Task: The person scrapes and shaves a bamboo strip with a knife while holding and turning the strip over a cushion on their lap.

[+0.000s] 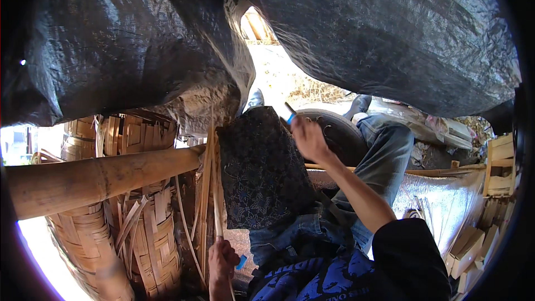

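Observation:
My left hand (223, 259) is low in the view, closed around the lower end of a long, thin bamboo strip (218, 206) that runs away from me beside my left leg. A small bit of blue (241, 262) shows at its fingers. Over my left thigh lies a dark patterned cloth (259, 173). Above the far right edge of that cloth is my right hand (310, 140), its fingers wrapped round a slim tool (289, 109). Only a short dark end and a blue part of it stick out; its kind is hidden by the fist.
A thick bamboo pole (106, 181) crosses at the left, in front of tall woven bamboo baskets (150, 239). Dark plastic sheeting (379, 28) hangs low ahead. A tyre (334, 131) lies beyond my legs. Pale wooden blocks (467, 251) are piled at the right.

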`<action>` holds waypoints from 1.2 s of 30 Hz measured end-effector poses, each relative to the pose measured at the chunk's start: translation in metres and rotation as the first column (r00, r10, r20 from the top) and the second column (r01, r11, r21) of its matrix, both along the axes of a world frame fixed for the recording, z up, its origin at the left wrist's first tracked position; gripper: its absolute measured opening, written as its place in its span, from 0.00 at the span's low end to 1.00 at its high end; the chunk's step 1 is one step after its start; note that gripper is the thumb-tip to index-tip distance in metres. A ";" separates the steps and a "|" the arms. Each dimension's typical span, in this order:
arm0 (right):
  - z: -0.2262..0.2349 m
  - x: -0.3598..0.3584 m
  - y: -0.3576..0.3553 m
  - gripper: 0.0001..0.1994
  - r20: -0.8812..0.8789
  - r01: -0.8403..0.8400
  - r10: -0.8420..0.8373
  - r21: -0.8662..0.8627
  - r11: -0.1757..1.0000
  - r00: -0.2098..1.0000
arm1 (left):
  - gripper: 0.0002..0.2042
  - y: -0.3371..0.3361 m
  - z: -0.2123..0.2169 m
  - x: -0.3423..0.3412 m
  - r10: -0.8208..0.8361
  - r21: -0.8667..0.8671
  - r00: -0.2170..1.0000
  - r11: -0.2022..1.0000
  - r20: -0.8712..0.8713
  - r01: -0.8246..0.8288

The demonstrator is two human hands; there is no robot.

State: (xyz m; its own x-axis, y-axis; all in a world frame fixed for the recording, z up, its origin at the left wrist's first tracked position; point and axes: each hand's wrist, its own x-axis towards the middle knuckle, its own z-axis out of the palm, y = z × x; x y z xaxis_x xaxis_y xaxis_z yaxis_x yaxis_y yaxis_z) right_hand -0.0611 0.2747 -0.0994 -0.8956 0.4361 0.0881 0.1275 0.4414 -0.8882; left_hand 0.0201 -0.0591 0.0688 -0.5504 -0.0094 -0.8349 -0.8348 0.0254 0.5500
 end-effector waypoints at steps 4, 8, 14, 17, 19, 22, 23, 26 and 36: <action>-0.013 -0.005 -0.014 0.11 0.263 -0.373 0.282 0.430 0.822 0.923 | 0.23 -0.001 0.016 -0.001 -0.061 0.022 0.992 0.998 -0.112 0.064; -0.095 -0.019 0.053 0.12 0.385 -0.115 -0.165 0.608 0.785 0.908 | 0.23 0.008 0.023 -0.002 -0.119 0.022 0.983 0.992 -0.142 0.124; -0.004 -0.021 -0.034 0.16 0.162 -0.299 0.251 0.472 0.829 0.954 | 0.23 -0.002 0.016 0.013 -0.023 0.047 0.986 0.998 -0.166 0.031; -0.017 -0.026 -0.024 0.15 0.531 -0.422 0.174 0.392 0.818 0.830 | 0.24 0.005 0.018 0.007 -0.150 0.069 0.964 0.983 -0.219 0.169; -0.054 -0.014 0.015 0.15 0.646 -0.524 0.037 0.582 0.622 0.762 | 0.24 0.011 0.016 0.005 -0.146 0.071 0.963 0.984 -0.225 0.166; -0.102 0.014 0.047 0.10 0.176 -0.039 -0.118 0.698 0.715 0.977 | 0.24 0.018 0.012 -0.001 -0.159 0.093 0.960 0.978 -0.229 0.185; -0.088 0.016 0.036 0.09 0.009 0.103 -0.146 0.669 0.736 0.989 | 0.23 0.016 0.012 0.005 -0.136 0.095 0.964 0.982 -0.227 0.161; -0.001 0.029 -0.033 0.11 0.123 -0.117 0.102 0.121 0.986 0.987 | 0.23 0.019 0.003 0.004 -0.086 0.100 0.981 0.990 -0.172 0.104; -0.012 0.051 0.011 0.20 0.464 0.066 -0.110 0.109 0.992 0.879 | 0.23 0.016 0.001 -0.017 -0.209 0.114 0.960 0.966 -0.186 0.232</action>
